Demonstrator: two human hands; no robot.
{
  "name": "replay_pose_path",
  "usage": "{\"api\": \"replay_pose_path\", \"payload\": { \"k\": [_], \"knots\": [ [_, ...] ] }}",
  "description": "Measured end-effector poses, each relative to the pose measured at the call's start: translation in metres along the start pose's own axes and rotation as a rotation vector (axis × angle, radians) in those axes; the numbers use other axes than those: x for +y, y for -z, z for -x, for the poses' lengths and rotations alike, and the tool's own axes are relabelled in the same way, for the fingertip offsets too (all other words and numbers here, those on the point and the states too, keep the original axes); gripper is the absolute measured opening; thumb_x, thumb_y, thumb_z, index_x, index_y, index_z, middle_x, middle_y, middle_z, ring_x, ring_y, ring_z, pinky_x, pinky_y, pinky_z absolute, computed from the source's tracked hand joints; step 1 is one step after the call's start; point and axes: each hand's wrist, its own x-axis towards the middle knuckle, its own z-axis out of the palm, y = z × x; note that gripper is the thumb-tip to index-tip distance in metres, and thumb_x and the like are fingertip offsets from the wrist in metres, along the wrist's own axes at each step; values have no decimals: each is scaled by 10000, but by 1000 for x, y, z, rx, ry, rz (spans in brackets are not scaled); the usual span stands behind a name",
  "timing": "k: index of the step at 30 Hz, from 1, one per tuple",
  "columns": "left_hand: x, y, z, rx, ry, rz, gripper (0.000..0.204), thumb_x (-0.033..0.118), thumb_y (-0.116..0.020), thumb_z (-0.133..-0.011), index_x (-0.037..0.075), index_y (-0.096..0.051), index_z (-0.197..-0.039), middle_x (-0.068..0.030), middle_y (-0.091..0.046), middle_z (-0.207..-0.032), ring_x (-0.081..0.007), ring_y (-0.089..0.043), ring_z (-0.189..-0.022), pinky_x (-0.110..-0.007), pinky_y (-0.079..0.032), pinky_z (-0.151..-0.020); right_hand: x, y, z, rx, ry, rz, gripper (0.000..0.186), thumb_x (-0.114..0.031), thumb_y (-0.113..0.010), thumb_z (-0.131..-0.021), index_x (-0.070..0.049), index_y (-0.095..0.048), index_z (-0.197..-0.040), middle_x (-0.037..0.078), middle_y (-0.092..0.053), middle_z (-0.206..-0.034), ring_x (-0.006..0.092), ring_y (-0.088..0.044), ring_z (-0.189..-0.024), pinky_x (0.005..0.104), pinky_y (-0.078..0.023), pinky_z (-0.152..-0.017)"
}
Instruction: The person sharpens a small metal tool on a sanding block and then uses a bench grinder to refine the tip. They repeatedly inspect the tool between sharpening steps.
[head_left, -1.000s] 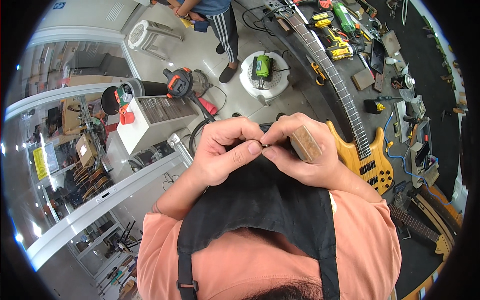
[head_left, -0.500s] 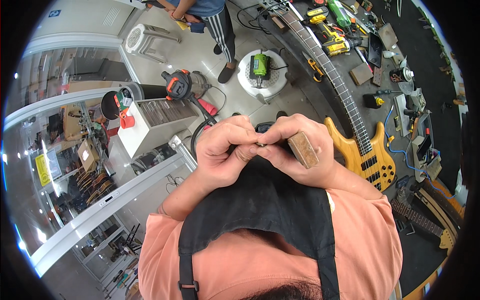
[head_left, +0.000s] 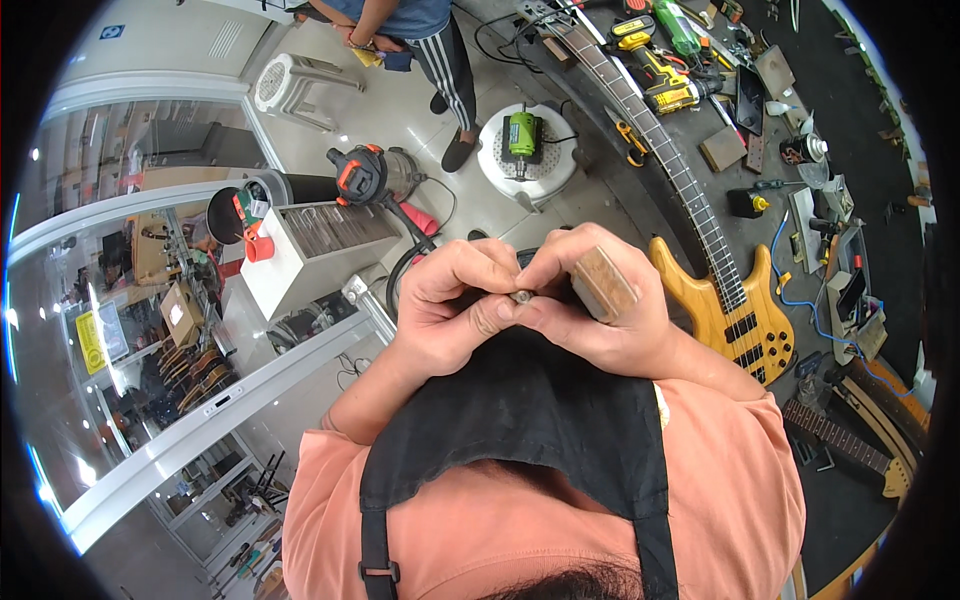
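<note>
Head view: left hand (head_left: 450, 305) and right hand (head_left: 640, 325) meet over a black apron (head_left: 520, 385) — fingers pinching a small round piece (head_left: 521, 296) between their tips. The right also holds a wooden block (head_left: 604, 284); rightward, an electric bass guitar (head_left: 725, 315) lies on the counter (head_left: 690, 138).

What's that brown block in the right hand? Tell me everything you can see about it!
The brown block is a small, straight-edged chunk that looks like wood, though I can't be sure. One face is speckled and worn-looking, with a paler tan side along its left. It sits tilted in the right hand, in the crook between thumb and curled fingers, which touch it. The hand may hide part of it.
</note>
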Motion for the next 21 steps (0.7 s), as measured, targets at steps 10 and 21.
{"api": "replay_pose_path", "payload": {
  "k": [10,21],
  "knots": [
    [16,0,-3,36,53,-64,114,6,-716,-1022,4,-634,-1101,-137,-680,-889,-174,-648,-681,-312,-491,-629,-7,-2,-8,126,-540,-662,581,-621,-332,-1147,-83,-478,-1310,41,-446,-1019,178,-510,-841,322,-481,-590],
    [27,2,-8,59,71,-222,117,-96,-705,-963,-31,-683,-1058,-91,-684,-864,-147,-602,-752,-290,-439,-654,-14,-10,-4,89,-473,-609,337,-297,-635,-1085,-58,-539,-1303,-2,-503,-952,96,-501,-805,289,-446,-696]
  ]
}}
